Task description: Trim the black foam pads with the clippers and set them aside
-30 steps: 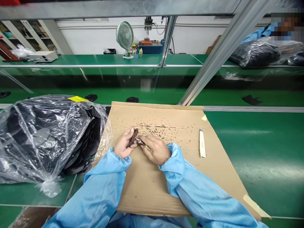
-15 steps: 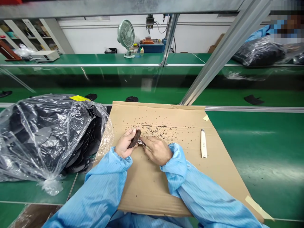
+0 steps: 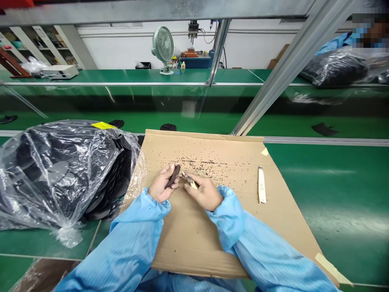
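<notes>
My left hand (image 3: 160, 187) is closed on a dark, round, flat piece (image 3: 173, 176), held on edge between thumb and fingers; whether it is one piece or several together I cannot tell. My right hand (image 3: 205, 192) grips what look like small nail clippers (image 3: 189, 179), with a shiny metal head and a pale lower part. The clippers' head points at the dark piece, a small gap apart from it. Both hands are above a brown cardboard sheet (image 3: 188, 231). Tiny black bits (image 3: 203, 163) lie scattered on the cardboard beyond my hands.
A white-handled tool (image 3: 261, 185) lies on the cardboard's right side. To the left stands a clear plastic bag (image 3: 57, 182) full of black discs. Dark pieces (image 3: 168, 127) rest on the green strip behind. A slanted metal post (image 3: 267, 81) rises at the back right.
My right hand has drawn the clippers slightly right, off the dark piece, and turned them so more of them shows. My left hand still holds the piece, turned a little more edge-on.
</notes>
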`<state>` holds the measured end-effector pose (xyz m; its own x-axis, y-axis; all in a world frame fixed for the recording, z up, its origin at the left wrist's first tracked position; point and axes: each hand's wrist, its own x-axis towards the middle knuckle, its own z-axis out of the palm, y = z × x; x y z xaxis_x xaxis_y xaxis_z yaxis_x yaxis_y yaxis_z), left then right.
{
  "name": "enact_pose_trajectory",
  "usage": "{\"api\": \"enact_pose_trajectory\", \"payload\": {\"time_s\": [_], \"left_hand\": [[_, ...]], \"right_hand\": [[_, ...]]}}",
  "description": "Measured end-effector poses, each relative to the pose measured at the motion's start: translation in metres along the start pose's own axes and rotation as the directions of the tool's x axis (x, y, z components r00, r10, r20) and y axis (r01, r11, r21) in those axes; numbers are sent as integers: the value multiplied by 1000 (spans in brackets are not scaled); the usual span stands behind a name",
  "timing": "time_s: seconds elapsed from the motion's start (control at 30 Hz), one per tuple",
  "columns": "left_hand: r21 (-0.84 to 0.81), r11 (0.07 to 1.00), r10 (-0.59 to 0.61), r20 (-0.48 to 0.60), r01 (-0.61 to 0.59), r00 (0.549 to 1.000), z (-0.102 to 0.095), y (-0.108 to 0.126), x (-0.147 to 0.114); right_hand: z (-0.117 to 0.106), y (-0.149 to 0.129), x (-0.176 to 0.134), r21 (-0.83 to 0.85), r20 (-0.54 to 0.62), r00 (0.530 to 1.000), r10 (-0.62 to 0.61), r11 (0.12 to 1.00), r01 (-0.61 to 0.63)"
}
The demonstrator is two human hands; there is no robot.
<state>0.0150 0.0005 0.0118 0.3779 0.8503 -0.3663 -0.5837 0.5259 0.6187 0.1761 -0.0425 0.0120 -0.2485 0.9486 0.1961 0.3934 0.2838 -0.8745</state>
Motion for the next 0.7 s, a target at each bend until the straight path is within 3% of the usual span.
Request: {"api": "enact_pose_trajectory", "payload": {"time_s": [0.07, 0.17, 0.23, 0.3, 0.37, 0.43, 0.53, 0.6, 0.67, 0.7], "left_hand": [[-2, 999, 37, -27, -37, 999, 0, -1, 1], [-37, 992, 118, -5, -118, 993, 0, -3, 4], [-77, 986, 155, 54, -151, 986, -1, -3, 6], [-102, 978, 185, 22, -182, 982, -2, -2, 10], [-90, 974, 207, -23, -209, 978, -4, -2, 13], [-83, 975, 204, -33, -206, 978, -5, -2, 14], [-115, 976, 185, -30, -187, 982, -7, -1, 16], [-141, 973, 182, -33, -185, 983, -8, 0, 16], [-154, 969, 193, -3, -191, 981, -8, 0, 15], [-143, 966, 219, 18, -214, 976, -6, 1, 14]], "right_hand": [[-6, 1, 2, 313, 22, 988, 155, 937, -154], [-20, 3, 7, 641, 168, 942, 289, 694, -327], [-30, 7, 13, 699, 218, 918, 330, 604, -383], [-37, 10, 18, 709, 221, 888, 403, 559, -430], [-38, 10, 21, 715, 180, 868, 463, 545, -438], [-36, 4, 21, 711, 64, 874, 482, 593, -379], [-25, -17, 22, 468, -208, 892, 402, 841, -270], [-15, -39, 26, 101, -297, 937, 182, 982, -159], [-2, -62, 34, -233, -179, 979, -101, 971, 58], [5, -73, 40, -325, -68, 974, -217, 928, 184]]}}
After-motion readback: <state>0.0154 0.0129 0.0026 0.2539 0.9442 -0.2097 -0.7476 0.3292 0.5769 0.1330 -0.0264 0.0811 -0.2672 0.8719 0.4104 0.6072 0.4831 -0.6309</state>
